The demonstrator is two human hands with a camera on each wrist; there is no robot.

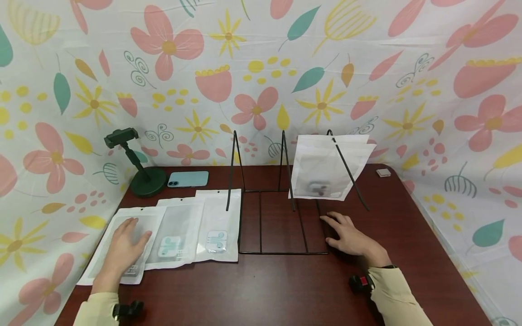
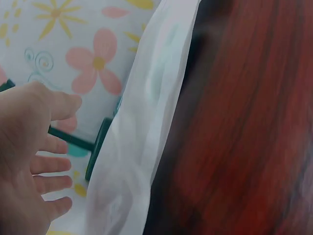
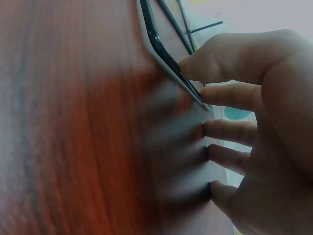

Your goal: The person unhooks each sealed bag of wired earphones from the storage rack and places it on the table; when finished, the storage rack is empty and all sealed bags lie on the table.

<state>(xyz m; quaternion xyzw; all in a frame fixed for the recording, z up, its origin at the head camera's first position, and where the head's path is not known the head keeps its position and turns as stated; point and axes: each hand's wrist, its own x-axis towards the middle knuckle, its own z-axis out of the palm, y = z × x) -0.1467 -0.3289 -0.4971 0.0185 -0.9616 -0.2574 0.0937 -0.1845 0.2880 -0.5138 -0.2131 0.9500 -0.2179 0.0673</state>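
while the left hand point(image 1: 123, 250) spreads its fingers above the leftmost white pouch point(image 1: 138, 260), left of the wire rack point(image 1: 260, 222), the right hand point(image 1: 351, 237) lies loosely extended beside the rack's right base edge.

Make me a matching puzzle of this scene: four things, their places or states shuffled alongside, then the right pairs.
1. person's left hand
2. black wire rack
3. flat light blue phone
4. dark green round-based stand

A. between the stand and the rack
B. over the leftmost white plastic pouch
C. at the back left corner of the reddish-brown table
D. with a standing white plastic pouch in it

Pairs: 1-B, 2-D, 3-A, 4-C
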